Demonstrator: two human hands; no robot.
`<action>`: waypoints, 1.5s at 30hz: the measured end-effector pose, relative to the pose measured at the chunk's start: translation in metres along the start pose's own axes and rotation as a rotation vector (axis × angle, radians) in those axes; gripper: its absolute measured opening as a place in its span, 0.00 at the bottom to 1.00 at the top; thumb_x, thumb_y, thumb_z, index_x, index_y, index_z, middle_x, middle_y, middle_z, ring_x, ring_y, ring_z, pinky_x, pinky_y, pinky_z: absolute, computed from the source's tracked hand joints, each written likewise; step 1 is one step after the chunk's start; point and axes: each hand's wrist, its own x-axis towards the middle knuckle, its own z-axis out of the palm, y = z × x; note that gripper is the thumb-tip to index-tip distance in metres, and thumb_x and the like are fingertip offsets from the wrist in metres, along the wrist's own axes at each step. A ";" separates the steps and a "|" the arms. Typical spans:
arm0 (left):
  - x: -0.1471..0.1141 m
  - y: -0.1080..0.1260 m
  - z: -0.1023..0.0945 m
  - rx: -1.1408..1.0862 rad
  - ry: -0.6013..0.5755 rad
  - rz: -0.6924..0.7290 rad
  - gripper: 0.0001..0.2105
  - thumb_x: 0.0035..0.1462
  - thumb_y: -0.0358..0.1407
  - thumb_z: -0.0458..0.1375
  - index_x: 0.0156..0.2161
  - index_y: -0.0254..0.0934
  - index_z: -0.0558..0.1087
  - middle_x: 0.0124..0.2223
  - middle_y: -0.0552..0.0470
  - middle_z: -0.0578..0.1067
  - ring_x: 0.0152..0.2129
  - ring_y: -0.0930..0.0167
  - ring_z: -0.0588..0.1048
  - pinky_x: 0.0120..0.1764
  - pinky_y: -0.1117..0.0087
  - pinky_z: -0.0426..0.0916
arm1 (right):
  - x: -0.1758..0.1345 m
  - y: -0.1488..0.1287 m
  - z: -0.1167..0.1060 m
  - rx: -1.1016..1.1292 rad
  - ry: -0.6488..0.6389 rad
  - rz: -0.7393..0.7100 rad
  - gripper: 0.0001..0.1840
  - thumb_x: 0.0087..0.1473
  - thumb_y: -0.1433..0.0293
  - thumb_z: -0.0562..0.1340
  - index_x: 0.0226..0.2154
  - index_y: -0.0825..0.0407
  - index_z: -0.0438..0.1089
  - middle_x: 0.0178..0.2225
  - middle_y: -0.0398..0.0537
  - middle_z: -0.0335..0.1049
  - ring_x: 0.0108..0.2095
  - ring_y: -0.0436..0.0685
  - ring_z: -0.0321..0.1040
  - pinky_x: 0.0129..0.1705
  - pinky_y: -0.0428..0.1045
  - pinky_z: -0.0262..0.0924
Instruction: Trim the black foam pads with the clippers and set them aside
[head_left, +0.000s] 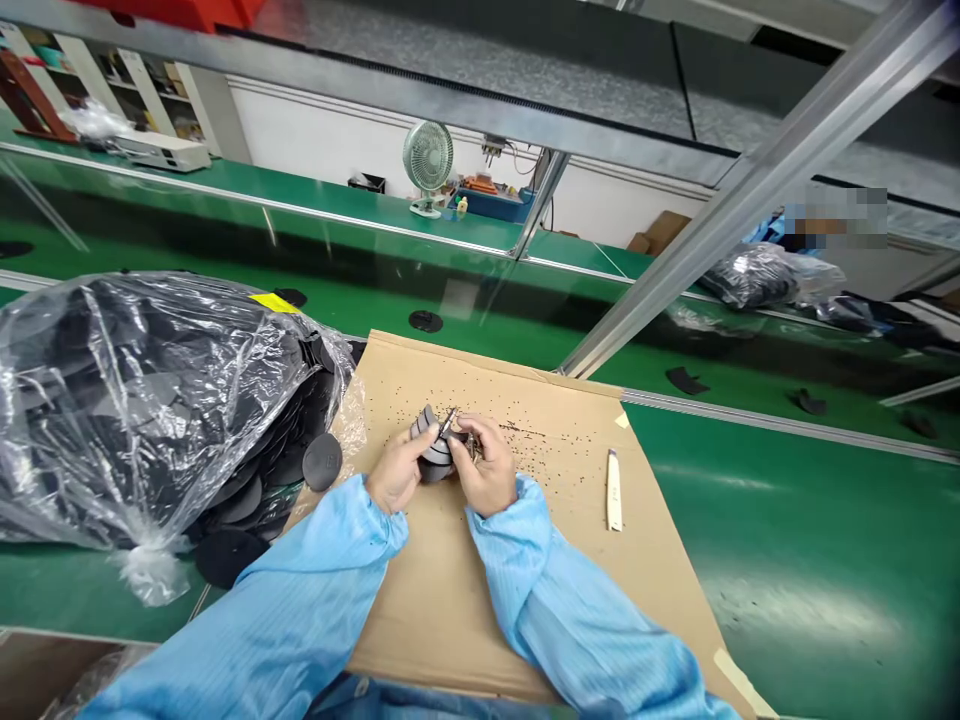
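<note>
Rounded dark parts: a small group of grey-black curved parts (435,460) is in the centre of the frame, held up above the cardboard between the two hands.
Left hand: the left hand (396,472) pinches these parts, its thumb on the near side; the other fingers are mostly hidden.
Right hand: the right hand (489,468) has its fingers bent and its thumb pressed inward, pinching a small shiny metal tool (448,420) against the parts; of which kind it is, I cannot tell.
Sleeves: both arms wear light blue sleeves (315,560), gathered at the wrists.
Cardboard: under the hands lies a brown cardboard sheet (442,620), with many black crumbs (525,430) scattered on its upper half.
White strip: a narrow whitish strip-like object (613,490) lies right of the hands, on the cardboard.
Plastic bag: at the left of the frame, a clear plastic bag (150,400) is full of black discs; one loose disc (322,461) lies beside its opening.
Green bench: the green surface (825,540) extends to the right.
Fan: a pale green fan (427,160) stands at upper centre, near a blue bin (499,205).
</note>
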 end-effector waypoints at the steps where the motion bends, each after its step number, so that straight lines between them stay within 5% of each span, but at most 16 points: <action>1: 0.002 0.000 -0.001 -0.001 0.032 0.025 0.13 0.49 0.37 0.64 0.38 0.30 0.74 0.38 0.45 0.78 0.40 0.66 0.75 0.44 0.67 0.69 | -0.001 -0.001 -0.001 -0.012 0.001 -0.027 0.12 0.54 0.71 0.59 0.43 0.51 0.67 0.45 0.55 0.66 0.49 0.60 0.65 0.51 0.58 0.62; 6: 0.011 0.003 -0.008 -0.104 0.157 0.116 0.14 0.51 0.36 0.63 0.42 0.30 0.73 0.42 0.43 0.78 0.44 0.65 0.74 0.47 0.66 0.68 | -0.003 -0.003 -0.006 -0.103 -0.129 -0.230 0.20 0.50 0.80 0.55 0.45 0.49 0.67 0.49 0.56 0.62 0.49 0.60 0.64 0.47 0.56 0.65; 11: 0.011 0.004 -0.009 -0.149 0.086 0.064 0.12 0.55 0.36 0.60 0.41 0.29 0.73 0.43 0.41 0.77 0.43 0.65 0.74 0.45 0.66 0.70 | -0.002 -0.005 -0.002 -0.263 -0.315 -0.422 0.18 0.49 0.81 0.53 0.41 0.52 0.69 0.45 0.55 0.67 0.44 0.60 0.66 0.43 0.56 0.65; 19: 0.009 0.005 -0.010 -0.024 0.101 0.086 0.19 0.55 0.46 0.59 0.48 0.36 0.69 0.43 0.43 0.77 0.34 0.66 0.78 0.36 0.64 0.73 | -0.002 0.002 -0.006 -0.151 -0.108 -0.222 0.07 0.58 0.73 0.55 0.38 0.50 0.66 0.41 0.52 0.72 0.43 0.58 0.68 0.46 0.55 0.62; 23: 0.009 0.000 -0.010 0.165 0.185 0.107 0.23 0.53 0.50 0.58 0.48 0.36 0.67 0.44 0.42 0.76 0.26 0.68 0.78 0.27 0.69 0.72 | 0.000 0.009 -0.008 -0.036 0.169 0.082 0.06 0.59 0.67 0.57 0.37 0.52 0.66 0.34 0.48 0.70 0.34 0.54 0.68 0.37 0.50 0.64; 26: 0.008 -0.006 -0.009 0.277 0.194 0.130 0.23 0.54 0.49 0.58 0.47 0.34 0.68 0.45 0.40 0.75 0.21 0.72 0.76 0.23 0.70 0.71 | 0.003 0.013 -0.007 0.083 0.294 0.180 0.11 0.58 0.64 0.58 0.40 0.54 0.66 0.35 0.49 0.70 0.35 0.54 0.68 0.38 0.50 0.65; 30: 0.012 -0.011 -0.014 0.304 0.110 0.185 0.20 0.49 0.37 0.64 0.48 0.34 0.72 0.50 0.42 0.74 0.31 0.71 0.77 0.38 0.65 0.73 | 0.005 0.014 -0.007 0.119 0.325 0.171 0.12 0.58 0.64 0.58 0.42 0.54 0.66 0.36 0.51 0.70 0.37 0.54 0.68 0.40 0.50 0.65; 35: 0.016 -0.012 -0.022 0.385 0.068 0.293 0.21 0.39 0.24 0.64 0.43 0.37 0.77 0.57 0.46 0.69 0.55 0.63 0.65 0.58 0.61 0.58 | 0.003 0.012 -0.008 0.089 0.294 0.146 0.12 0.58 0.65 0.57 0.42 0.54 0.67 0.37 0.51 0.70 0.37 0.54 0.68 0.42 0.50 0.64; 42: -0.001 -0.002 -0.007 0.200 -0.113 0.122 0.31 0.38 0.25 0.65 0.53 0.37 0.69 0.51 0.45 0.72 0.51 0.62 0.68 0.57 0.58 0.58 | 0.002 0.014 -0.007 0.044 0.200 0.144 0.12 0.58 0.65 0.58 0.43 0.54 0.68 0.37 0.50 0.71 0.36 0.54 0.68 0.41 0.51 0.65; 45: -0.002 0.000 -0.003 0.139 -0.056 0.157 0.34 0.42 0.28 0.66 0.57 0.39 0.63 0.51 0.47 0.71 0.50 0.66 0.69 0.56 0.62 0.59 | 0.001 0.014 -0.007 0.029 0.187 0.143 0.13 0.58 0.66 0.58 0.45 0.54 0.68 0.37 0.50 0.71 0.37 0.54 0.68 0.41 0.51 0.65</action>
